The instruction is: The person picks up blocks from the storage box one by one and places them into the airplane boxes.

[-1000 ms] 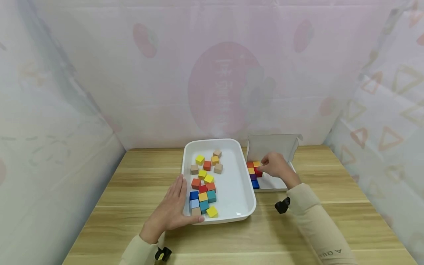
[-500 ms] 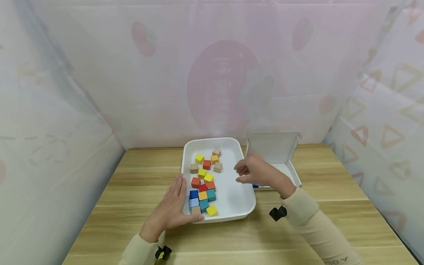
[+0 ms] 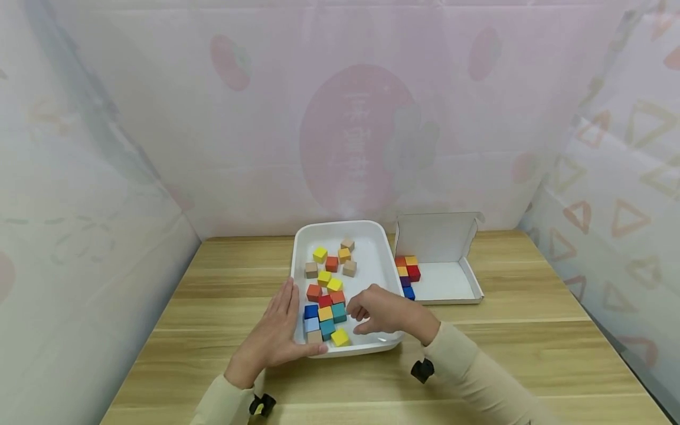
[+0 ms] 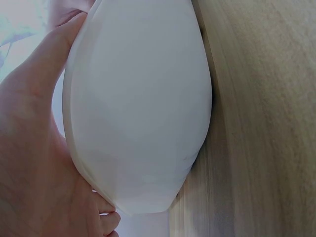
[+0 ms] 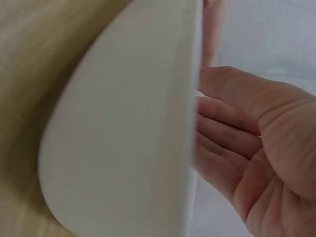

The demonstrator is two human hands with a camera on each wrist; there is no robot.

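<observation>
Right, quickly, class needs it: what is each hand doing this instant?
Left hand: open, straight fingers resting against the white tray.
Right hand: open, loosely curled over the tray, holding nothing.

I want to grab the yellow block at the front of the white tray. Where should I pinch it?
Pinch the yellow block from above, by its left and right faces. It sits turned a little at the near edge of the white tray, and the tan block stands just apart, so those sides look free. The right hand hovers closest; the left hand rests on the tray's corner.
</observation>
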